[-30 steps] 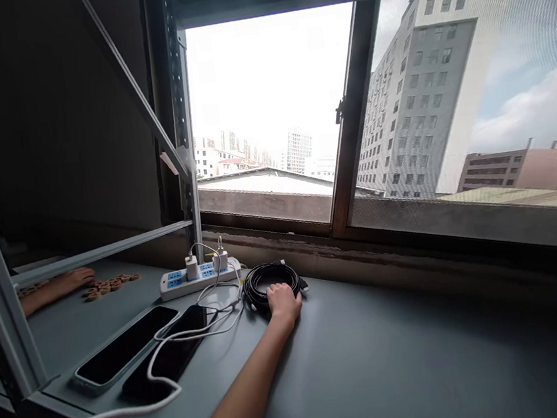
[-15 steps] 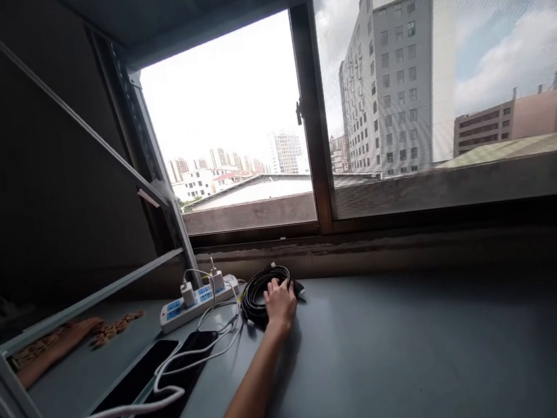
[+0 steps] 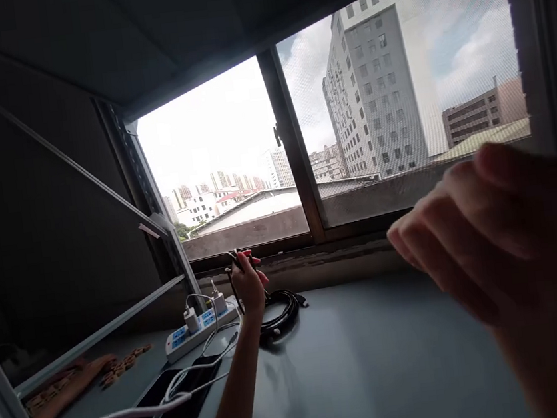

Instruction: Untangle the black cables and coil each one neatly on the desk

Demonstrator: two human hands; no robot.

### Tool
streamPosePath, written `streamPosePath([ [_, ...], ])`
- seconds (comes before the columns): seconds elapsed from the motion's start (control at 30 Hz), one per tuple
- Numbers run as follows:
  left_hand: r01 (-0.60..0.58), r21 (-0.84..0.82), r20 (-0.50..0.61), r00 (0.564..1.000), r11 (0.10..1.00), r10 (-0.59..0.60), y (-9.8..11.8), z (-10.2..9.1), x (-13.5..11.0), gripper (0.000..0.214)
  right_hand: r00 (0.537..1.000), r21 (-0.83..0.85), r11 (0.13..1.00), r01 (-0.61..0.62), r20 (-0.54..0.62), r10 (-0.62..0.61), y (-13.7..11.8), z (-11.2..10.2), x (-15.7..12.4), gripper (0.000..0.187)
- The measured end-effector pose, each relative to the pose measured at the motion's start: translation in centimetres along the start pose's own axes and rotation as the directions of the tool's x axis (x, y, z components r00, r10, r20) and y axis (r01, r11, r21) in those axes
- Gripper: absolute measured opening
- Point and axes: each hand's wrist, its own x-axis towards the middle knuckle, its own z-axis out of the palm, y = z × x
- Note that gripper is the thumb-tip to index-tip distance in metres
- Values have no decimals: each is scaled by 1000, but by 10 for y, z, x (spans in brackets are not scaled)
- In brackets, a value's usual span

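My left hand [image 3: 248, 285] is raised above the desk near the window sill, its fingers closed around part of a black cable. Below and behind it the rest of the coiled black cable [image 3: 286, 310] rests on the desk, a plug end pointing right. My right hand [image 3: 462, 228] looms large and blurred close to the camera at the right. Its fingers are loosely bent, pointing left, with nothing visible in them. A white power strip [image 3: 201, 326] with two chargers plugged in stands just left of my left hand.
White charging cables [image 3: 131, 412] run over two dark phones [image 3: 176, 415] on the desk [image 3: 366, 360]. A metal shelf post [image 3: 162, 202] rises at the left. Beyond it another person's arm [image 3: 71, 393] lies beside small brown pieces [image 3: 125, 366]. A window is behind the desk.
My left hand has lifted up and left off the coil with part of the black cable in it. My right hand has come into view at the right. The camera has tilted.
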Motion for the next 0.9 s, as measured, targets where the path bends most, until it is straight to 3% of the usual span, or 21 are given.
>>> streamPosePath([
  [0.07,-24,-110,25,999,994,27,26,6,4,51,993,173,984,39,99,-57,3,7,7,58],
  [0.13,-32,-159,28,999,987,37,54,10,7,43,987,175,984,-21,160,-8,12,15,14,44],
  [0.2,41,-263,72,997,964,-23,82,12,6,31,984,-21,995,-96,146,98,25,22,21,36],
  [0.27,98,-378,184,983,921,-29,105,11,2,27,991,-251,962,-107,51,124,39,29,26,29],
  [0.33,180,-481,321,947,858,-19,122,10,-5,32,993,-425,897,-120,-37,115,52,33,30,25],
  [0.4,280,-538,443,896,795,-16,130,13,-15,35,991,-481,867,-131,-47,123,61,33,32,27],
  [0.53,424,-570,644,763,704,62,130,27,-29,36,980,-362,924,-127,98,173,73,26,36,39],
  [0.6,461,-560,686,724,688,74,128,32,-32,34,968,-306,942,-139,157,194,78,24,38,39],
  [0.7,508,-522,723,690,685,39,128,35,-33,33,948,-178,972,-156,249,197,85,27,40,31],
  [0.8,541,-470,764,645,697,15,130,35,-33,32,940,80,981,-179,307,147,92,37,42,26],
  [0.87,522,-458,765,644,720,19,130,36,-31,29,947,211,954,-211,286,146,93,44,43,23],
  [0.9,491,-462,747,664,739,26,128,36,-29,28,949,258,937,-236,268,165,92,46,44,21],
])
